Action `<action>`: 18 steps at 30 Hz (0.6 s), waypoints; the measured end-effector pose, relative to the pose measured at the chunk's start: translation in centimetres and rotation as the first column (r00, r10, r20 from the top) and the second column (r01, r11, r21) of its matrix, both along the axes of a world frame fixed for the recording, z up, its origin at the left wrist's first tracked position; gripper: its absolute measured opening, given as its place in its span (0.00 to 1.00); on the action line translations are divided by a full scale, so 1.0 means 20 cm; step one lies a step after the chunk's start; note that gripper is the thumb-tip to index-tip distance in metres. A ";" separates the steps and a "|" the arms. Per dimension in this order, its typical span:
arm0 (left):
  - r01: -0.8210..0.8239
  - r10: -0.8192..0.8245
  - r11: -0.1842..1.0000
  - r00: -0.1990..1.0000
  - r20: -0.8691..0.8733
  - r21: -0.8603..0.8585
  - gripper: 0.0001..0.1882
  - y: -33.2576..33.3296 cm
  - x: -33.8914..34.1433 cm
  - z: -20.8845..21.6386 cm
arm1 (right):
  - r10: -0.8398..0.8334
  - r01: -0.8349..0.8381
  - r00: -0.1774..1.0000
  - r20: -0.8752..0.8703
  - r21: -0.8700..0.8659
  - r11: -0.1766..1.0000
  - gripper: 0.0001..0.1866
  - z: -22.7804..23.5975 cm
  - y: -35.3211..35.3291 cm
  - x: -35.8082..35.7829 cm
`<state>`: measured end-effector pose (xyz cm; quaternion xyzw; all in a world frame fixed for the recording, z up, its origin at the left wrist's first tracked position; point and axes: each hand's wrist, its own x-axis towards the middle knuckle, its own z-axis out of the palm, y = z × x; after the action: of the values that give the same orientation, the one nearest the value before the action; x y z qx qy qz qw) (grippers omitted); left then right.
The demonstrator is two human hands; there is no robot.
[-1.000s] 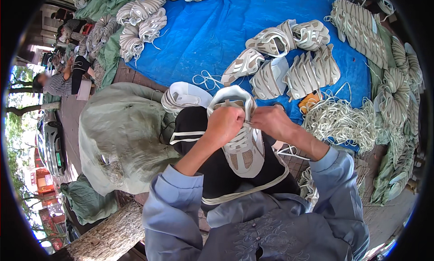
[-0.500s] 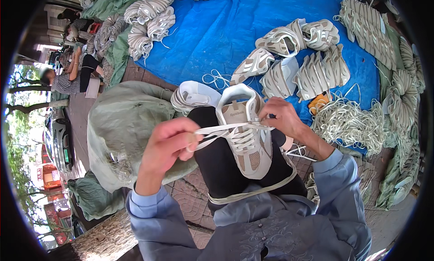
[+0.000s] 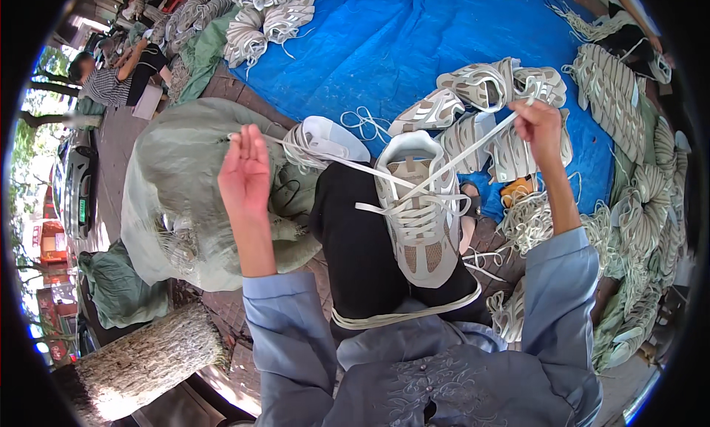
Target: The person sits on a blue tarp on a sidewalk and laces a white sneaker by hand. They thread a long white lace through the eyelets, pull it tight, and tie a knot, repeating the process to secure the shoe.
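Observation:
A beige-and-white sneaker (image 3: pixel 425 253) rests on my black-trousered lap, its toe toward me. White shoelaces (image 3: pixel 467 150) cross over its tongue, and the lower lacing runs through the eyelets. High on the left, my left hand (image 3: pixel 245 172) grips one lace strand, its fingers pointing up. My right hand (image 3: pixel 538 127), raised farther out on the right, pinches the other strand, which is pulled straight. Loose lace loops stick out at both sides of the sneaker. Across my thighs hangs a bundle of pale laces (image 3: pixel 414 321).
Beyond my knees spreads a blue tarp (image 3: pixel 362 57) bearing several sneakers (image 3: pixel 481 83). A lace pile (image 3: pixel 526 224) lies right, near stacked shoes (image 3: pixel 614 94). At left are a grey-green sack (image 3: pixel 170 183), a log (image 3: pixel 159 357) and a seated person (image 3: pixel 111 83).
Both hands have moved up and apart from the sneaker, the left outward left, the right outward right. The lace strands now stretch long and cross above the tongue.

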<state>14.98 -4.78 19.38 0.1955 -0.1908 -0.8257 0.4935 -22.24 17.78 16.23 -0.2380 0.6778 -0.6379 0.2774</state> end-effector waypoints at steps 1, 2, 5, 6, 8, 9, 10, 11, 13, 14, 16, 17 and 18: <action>-0.098 0.097 0.995 0.992 0.084 0.006 0.08 -0.08 0.06 -0.05 | -0.016 0.016 1.000 0.011 -0.012 1.000 0.09 -0.07 0.03 -0.13; -0.195 0.192 0.981 0.966 0.173 0.001 0.08 -0.14 0.11 -0.09 | -0.037 0.040 0.999 0.036 -0.081 0.996 0.10 -0.11 0.05 -0.23; -0.181 0.148 0.983 0.828 0.541 0.007 0.08 -0.22 0.24 -0.19 | -0.040 0.054 0.992 0.117 -0.120 0.991 0.12 -0.20 0.15 -0.42; -0.068 0.275 0.958 0.508 0.817 -0.280 0.09 -0.17 0.19 -0.17 | -0.038 0.054 0.990 0.136 -0.114 0.992 0.12 -0.20 0.17 -0.43; 0.447 0.650 0.732 -0.231 0.724 -0.514 0.10 0.00 0.04 -0.16 | -0.040 0.049 0.993 0.111 -0.075 0.996 0.13 -0.21 0.18 -0.41; 0.667 0.930 0.328 -0.105 0.352 -0.669 0.11 0.10 -0.04 -0.14 | -0.044 0.049 0.995 0.094 -0.057 0.997 0.13 -0.19 0.19 -0.39; 0.695 0.935 0.159 0.122 0.332 -0.702 0.12 0.24 -0.13 -0.07 | -0.039 0.044 0.995 0.095 -0.053 0.998 0.13 -0.19 0.18 -0.38; 0.727 0.839 0.108 0.299 0.454 -0.678 0.12 0.38 -0.17 -0.04 | -0.022 0.027 0.994 0.104 -0.051 0.998 0.13 -0.18 0.17 -0.35; 0.789 0.684 0.055 0.417 0.599 -0.612 0.13 0.59 -0.26 -0.06 | 0.023 -0.016 0.994 0.110 -0.066 0.998 0.13 -0.20 0.15 -0.34; 0.811 0.641 0.097 0.392 0.660 -0.576 0.13 0.66 -0.31 -0.07 | 0.032 -0.025 0.993 0.110 -0.060 0.998 0.13 -0.19 0.15 -0.33; 0.818 0.744 0.010 0.378 0.551 -0.575 0.13 0.71 -0.36 -0.12 | 0.043 -0.038 0.993 0.109 -0.045 0.998 0.13 -0.15 0.15 -0.29; 0.822 0.788 -0.036 0.373 0.490 -0.568 0.13 0.71 -0.37 -0.14 | 0.054 -0.049 0.993 0.104 -0.041 0.998 0.12 -0.14 0.14 -0.27; 0.842 0.799 -0.094 0.382 0.465 -0.530 0.13 0.72 -0.35 -0.17 | 0.064 -0.061 0.993 0.100 -0.037 0.997 0.12 -0.14 0.14 -0.26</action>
<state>7.90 9.53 15.97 0.1627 -0.9624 -0.0788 0.2026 -27.42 20.52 13.45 -0.2312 0.6443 -0.6516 0.3269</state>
